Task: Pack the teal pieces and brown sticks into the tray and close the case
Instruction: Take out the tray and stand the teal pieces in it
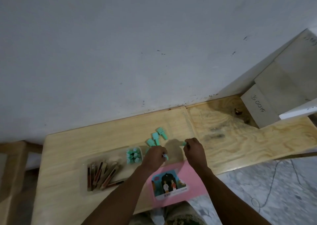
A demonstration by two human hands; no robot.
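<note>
A clear tray (89, 163) lies on the wooden table. In its left part sit several brown sticks (101, 175); a compartment further right holds several teal pieces (134, 155). Three more teal pieces (155, 136) lie loose on the table behind my hands. My left hand (153, 157) is closed on a teal piece just right of the tray. My right hand (193, 150) pinches another teal piece at its fingertips, a little further right. The pink case lid (193, 178) with a picture label lies near the table's front edge, partly under my forearms.
The table (68, 147) stands against a grey wall. A plywood bench (231, 139) adjoins it on the right, with a pale box (260, 108) marked with handwriting at its far end. A cable (272, 181) runs over the marbled floor at right.
</note>
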